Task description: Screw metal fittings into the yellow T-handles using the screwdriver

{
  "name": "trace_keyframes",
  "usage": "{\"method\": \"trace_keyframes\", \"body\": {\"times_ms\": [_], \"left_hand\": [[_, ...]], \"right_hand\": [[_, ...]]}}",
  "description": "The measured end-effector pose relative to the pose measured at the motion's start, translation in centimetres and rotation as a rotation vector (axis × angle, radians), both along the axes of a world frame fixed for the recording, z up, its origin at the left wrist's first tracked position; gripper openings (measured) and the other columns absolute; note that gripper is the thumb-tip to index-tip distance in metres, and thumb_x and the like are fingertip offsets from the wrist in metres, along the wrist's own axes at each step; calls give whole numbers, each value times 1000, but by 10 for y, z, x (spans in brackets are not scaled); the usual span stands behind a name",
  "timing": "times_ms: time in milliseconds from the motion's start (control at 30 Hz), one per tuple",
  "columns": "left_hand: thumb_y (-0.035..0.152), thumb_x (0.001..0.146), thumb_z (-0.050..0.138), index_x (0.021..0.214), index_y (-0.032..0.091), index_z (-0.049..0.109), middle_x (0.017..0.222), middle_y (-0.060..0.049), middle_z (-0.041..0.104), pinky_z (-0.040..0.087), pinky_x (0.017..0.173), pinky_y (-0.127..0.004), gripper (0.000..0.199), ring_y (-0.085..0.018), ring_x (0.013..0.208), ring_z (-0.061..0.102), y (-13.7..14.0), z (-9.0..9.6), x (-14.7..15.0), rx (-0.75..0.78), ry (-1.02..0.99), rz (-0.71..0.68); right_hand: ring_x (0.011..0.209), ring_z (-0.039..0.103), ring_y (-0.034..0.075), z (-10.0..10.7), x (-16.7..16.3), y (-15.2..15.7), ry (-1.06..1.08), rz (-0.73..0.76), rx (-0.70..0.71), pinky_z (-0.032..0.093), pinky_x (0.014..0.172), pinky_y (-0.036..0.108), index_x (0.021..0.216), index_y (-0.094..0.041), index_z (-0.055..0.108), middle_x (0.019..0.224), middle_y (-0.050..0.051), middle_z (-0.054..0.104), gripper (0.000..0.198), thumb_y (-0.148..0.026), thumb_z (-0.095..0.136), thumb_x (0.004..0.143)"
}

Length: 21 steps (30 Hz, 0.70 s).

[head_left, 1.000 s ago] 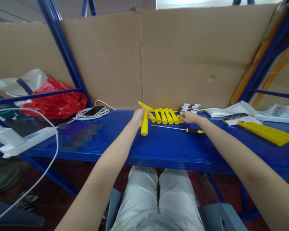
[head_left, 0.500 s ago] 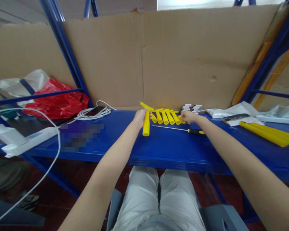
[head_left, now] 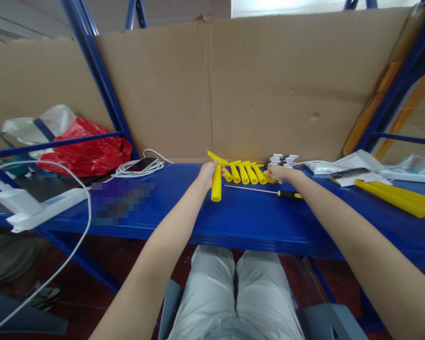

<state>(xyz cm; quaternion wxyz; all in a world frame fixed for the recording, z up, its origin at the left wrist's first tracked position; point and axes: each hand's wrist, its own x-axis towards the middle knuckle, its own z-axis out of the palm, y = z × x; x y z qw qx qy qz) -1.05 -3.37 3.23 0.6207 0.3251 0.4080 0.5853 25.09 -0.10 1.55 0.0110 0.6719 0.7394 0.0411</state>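
Note:
My left hand [head_left: 207, 174] is closed around a yellow T-shaped handle [head_left: 216, 186], its round tube pointing down towards me and its narrow crosspiece angled behind. To the right of it, several similar yellow T-shaped handles [head_left: 244, 174] lie side by side in a row on the blue table [head_left: 241, 217]. At the right end of that row, my right hand [head_left: 277, 173] has its fingers bent together among small yellow pieces [head_left: 268, 178]. Whatever those fingers pinch is too small and hidden to make out. A screwdriver [head_left: 286, 194] with a black and yellow grip lies in front of the row.
Behind my right hand sit stacked white-and-dark pieces [head_left: 286, 159]. Long yellow parts [head_left: 393, 194] and plastic bags [head_left: 356, 163] lie at the right. A power strip [head_left: 46, 210], coiled white cable [head_left: 127, 174] and red bag [head_left: 88, 148] occupy the left. Cardboard [head_left: 262, 85] walls the back.
Both hands keep nearly the same places and grips. The whole view has shifted very slightly.

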Motion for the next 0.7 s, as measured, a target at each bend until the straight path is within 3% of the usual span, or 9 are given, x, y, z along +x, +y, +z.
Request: {"method": "trace_keyframes", "body": {"times_ms": [333, 700], "left_hand": [[11, 100, 42, 120, 2, 59, 77, -11, 72, 41, 41, -19, 28, -10, 41, 53, 8, -3, -2, 9, 26, -4], [10, 99, 44, 112, 3, 60, 71, -8, 68, 40, 39, -17, 22, -8, 40, 52, 7, -3, 0, 20, 13, 30]], "right_hand": [[91, 72, 25, 1, -1, -2, -47, 8, -35, 52, 72, 27, 110, -8, 74, 104, 17, 77, 36, -8, 51, 83], [91, 72, 25, 5, -1, -2, -96, 9, -58, 50, 69, 26, 109, -6, 74, 106, 18, 76, 33, -13, 50, 87]]}}
